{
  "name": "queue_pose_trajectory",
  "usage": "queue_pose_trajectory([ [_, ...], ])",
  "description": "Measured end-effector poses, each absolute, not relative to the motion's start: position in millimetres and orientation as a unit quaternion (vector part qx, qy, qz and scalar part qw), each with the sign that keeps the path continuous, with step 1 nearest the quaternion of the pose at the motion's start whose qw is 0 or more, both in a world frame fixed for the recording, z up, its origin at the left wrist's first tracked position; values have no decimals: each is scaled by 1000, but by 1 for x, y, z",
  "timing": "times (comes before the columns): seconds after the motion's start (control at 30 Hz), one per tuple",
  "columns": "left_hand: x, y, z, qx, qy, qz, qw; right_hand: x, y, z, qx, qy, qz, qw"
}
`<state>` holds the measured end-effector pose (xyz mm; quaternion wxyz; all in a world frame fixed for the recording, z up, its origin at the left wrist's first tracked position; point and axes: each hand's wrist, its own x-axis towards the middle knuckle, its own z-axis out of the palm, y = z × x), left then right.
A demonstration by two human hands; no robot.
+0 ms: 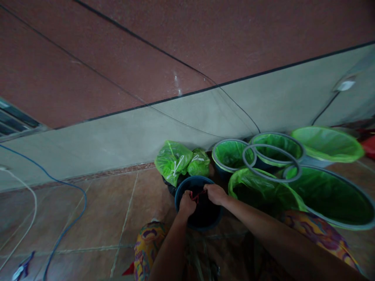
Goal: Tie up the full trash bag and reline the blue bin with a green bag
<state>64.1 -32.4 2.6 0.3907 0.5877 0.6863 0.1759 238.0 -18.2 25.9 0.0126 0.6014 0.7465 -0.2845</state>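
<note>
A thin red string runs between both hands, over the mouth of a round blue bucket whose inside looks dark. The left hand has its grip pinched closed on one end, and the right hand has its grip closed on the other. The string is short and kinked in the middle. The bucket stands on the tiled floor, just in front of two knotted green bags by the wall. To its right stand green-lined bins, with a loose grey ring lying across them. A blue cable trails on the floor, well apart at the left.
</note>
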Motion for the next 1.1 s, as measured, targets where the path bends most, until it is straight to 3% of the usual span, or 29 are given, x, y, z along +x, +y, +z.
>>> queue_pose_trajectory([
  [0.3,69,-43,-13,638,646,114,403,223,-40,13,561,743,-364,29],
  [0.53,79,-32,6,628,629,219,402,224,-37,12,573,736,-360,-10],
  [0.77,81,-25,42,555,536,384,507,224,-25,43,585,726,-340,-120],
  [0.97,79,-9,114,570,464,464,495,231,-3,106,544,719,-333,-276],
  [1.1,71,9,159,602,445,517,415,236,27,158,504,708,-309,-386],
])
